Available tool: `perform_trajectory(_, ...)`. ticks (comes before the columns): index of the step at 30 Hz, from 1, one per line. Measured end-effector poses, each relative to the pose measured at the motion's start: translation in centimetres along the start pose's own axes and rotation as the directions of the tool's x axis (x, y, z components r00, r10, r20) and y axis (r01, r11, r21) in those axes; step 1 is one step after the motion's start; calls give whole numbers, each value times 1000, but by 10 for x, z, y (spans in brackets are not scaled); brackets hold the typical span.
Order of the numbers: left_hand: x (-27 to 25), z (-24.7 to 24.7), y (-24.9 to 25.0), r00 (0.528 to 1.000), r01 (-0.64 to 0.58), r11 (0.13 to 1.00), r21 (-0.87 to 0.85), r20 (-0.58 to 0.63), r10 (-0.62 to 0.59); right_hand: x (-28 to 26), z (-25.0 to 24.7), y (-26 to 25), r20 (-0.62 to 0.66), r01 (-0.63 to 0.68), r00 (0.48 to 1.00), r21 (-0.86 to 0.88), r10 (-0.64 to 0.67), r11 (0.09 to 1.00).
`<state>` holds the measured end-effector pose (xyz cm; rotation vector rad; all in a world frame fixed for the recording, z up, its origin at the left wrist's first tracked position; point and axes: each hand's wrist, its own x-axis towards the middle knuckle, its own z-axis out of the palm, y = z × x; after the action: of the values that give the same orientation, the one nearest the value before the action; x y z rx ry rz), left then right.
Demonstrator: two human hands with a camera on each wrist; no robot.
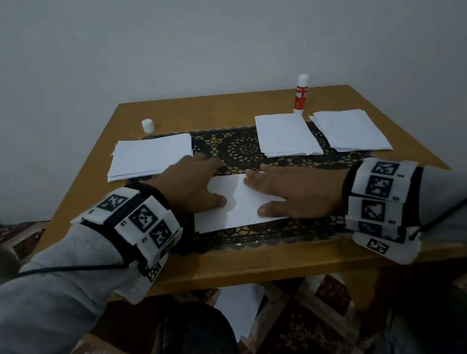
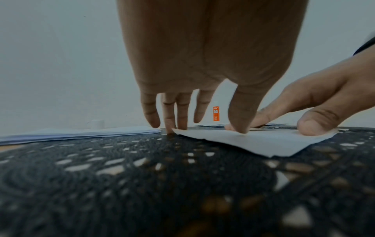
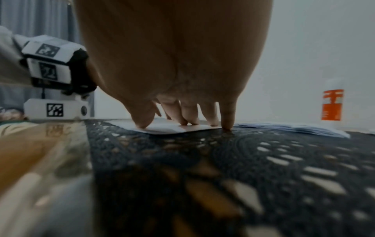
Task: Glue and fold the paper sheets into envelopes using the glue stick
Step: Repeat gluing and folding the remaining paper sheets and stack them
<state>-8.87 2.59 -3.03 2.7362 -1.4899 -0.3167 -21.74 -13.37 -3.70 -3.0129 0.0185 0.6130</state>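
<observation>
Pressing folded sheet (image 1: 239, 203) flat on lace mat (image 1: 239, 145) with left hand (image 1: 197, 188) and right hand (image 1: 286, 193), fingers straight, spread. Behind: three paper stacks (image 1: 151, 156), upright uncapped glue stick (image 1: 300, 94), loose cap (image 1: 148, 125).

White folded paper (image 1: 241, 206) flat on mat; uncapped glue stick (image 1: 300, 95) upright behind

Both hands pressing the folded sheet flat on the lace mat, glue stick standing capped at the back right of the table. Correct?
Not quite: the glue stick is uncapped; its white cap stands apart at the table's back left, as the head view shows. The rest holds: left hand and right hand press the folded sheet flat on the lace mat.
</observation>
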Motion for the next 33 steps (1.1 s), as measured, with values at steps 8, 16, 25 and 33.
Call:
perform_trajectory(8,0,2,-4,997,79,997,18,-14,-79,3,-1,14,-249,-95,961,114,121,989)
perform_trajectory(16,-3,-2,-3,986,102,990,-98,-119,-113,1,-3,14,-261,-172,945,123,199,977)
perform_trajectory(25,-14,-9,-3,853,-43,941,-335,-503,-140,1,-3,18,-354,-140,899,331,260,933)
perform_trajectory(33,-11,-48,-44,802,-45,871,-488,-538,-260,15,-32,5,-190,77,933,935,306,346)
